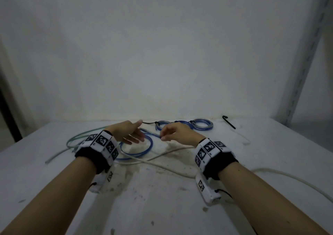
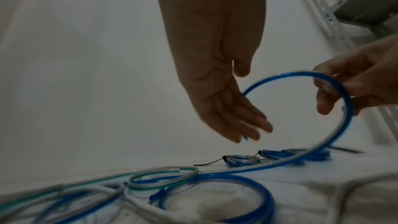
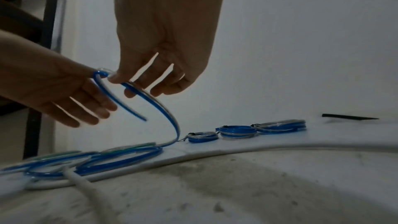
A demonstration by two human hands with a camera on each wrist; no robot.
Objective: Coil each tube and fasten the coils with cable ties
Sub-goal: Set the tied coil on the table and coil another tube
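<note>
The blue tube (image 2: 336,81) is pinched near its free end by the right hand (image 1: 177,133), thumb and forefinger closed on it — lifted clear of the table (image 1: 162,207). From the pinch it arcs over and drops leftward to the surface, where a wide loop (image 1: 137,147) lies flat, directly under the left hand (image 1: 128,132). That hand is held flat, fingers straight, nothing gripped, its fingertips just beside the raised arc. The tube's run is thus right-to-left, high-to-low — the left hand is judged nearer the slack to be gathered. Three tied coils (image 3: 237,131) are set in a row beyond, a spare cable tie (image 1: 228,121) further right.
</note>
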